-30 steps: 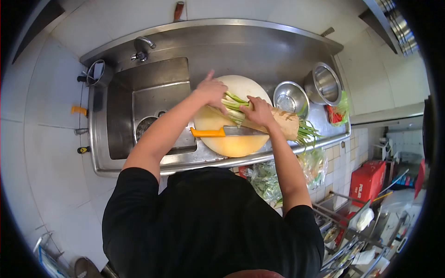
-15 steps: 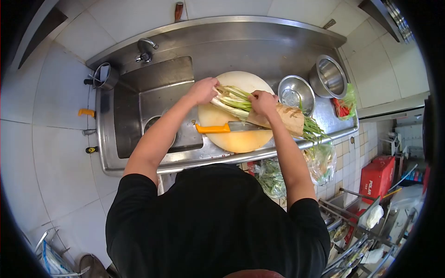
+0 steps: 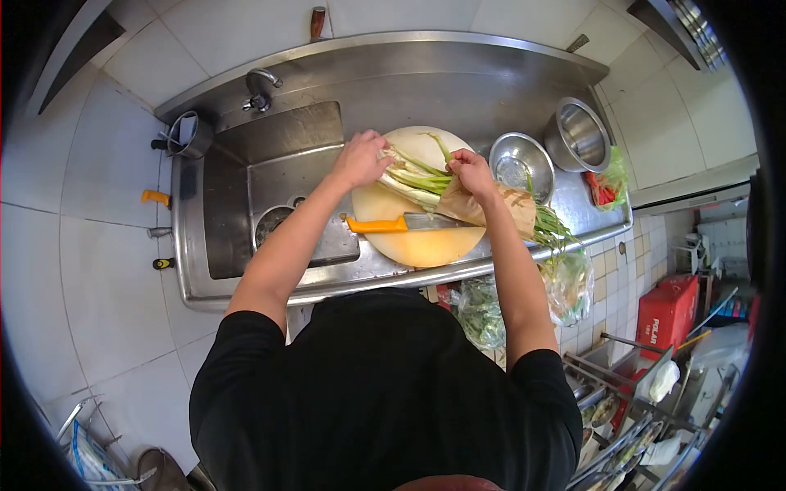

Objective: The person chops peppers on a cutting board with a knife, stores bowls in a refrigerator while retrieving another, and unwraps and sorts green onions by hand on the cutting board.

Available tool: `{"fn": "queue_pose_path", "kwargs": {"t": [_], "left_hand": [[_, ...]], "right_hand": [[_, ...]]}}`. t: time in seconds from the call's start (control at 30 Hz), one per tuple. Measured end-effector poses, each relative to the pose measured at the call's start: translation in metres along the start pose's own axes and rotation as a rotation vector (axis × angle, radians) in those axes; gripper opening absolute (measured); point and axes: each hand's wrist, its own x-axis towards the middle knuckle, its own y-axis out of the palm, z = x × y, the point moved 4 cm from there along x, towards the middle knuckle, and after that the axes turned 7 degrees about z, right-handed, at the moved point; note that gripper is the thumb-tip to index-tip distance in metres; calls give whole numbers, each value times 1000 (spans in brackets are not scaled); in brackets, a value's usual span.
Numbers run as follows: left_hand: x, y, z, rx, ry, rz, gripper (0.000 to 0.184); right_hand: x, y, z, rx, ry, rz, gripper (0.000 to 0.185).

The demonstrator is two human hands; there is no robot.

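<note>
A bunch of green onions (image 3: 413,177) lies across a round cutting board (image 3: 438,248), its green tops sticking out of a brown paper wrap (image 3: 517,209). At the pale root ends, my left hand (image 3: 363,160) is closed on the bunch. My right hand (image 3: 473,175) pinches a green stalk (image 3: 440,146) that bends up away from the others, just above the paper's open edge. Below the bunch rests a knife (image 3: 378,225) with a yellow handle, its blade partly under the wrap.
Two steel bowls, a shallower one (image 3: 521,164) and a deeper one (image 3: 580,133), stand right of the board near a bag of red peppers (image 3: 604,190). A sink basin (image 3: 282,180) with a faucet (image 3: 258,90) lies left. Bagged greens (image 3: 481,313) sit below the counter's front edge.
My right hand has lifted slightly, and one stalk now stands bent up out of the bunch. My left hand stays at the root ends; the knife has not moved.
</note>
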Motion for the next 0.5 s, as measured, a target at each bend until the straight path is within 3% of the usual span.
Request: {"fn": "queue_pose_path", "kwargs": {"t": [0.07, 0.2, 0.3, 0.33, 0.43, 0.47, 0.5], "left_hand": [[-2, 4, -2, -35, -135, 136, 29], [-3, 17, 17, -64, -92, 87, 27], [-12, 14, 20, -109, -68, 7, 29], [-22, 10, 13, -137, -74, -52, 29], [-35, 18, 22, -150, -140, -103, 29], [-37, 25, 31, -145, -175, -98, 29], [-41, 28, 32, -181, -178, -91, 30]], "right_hand": [[0, -4, -4, 132, 42, 36, 10], [-2, -5, -5, 185, 74, 27, 15], [-37, 14, 61, -967, 132, 11, 28], [-30, 19, 50, -1251, 106, -49, 39], [-31, 46, 47, -1307, -186, -236, 33], [-27, 54, 49, -1094, -236, -123, 33], [-29, 62, 52, -1126, -189, -30, 34]]}}
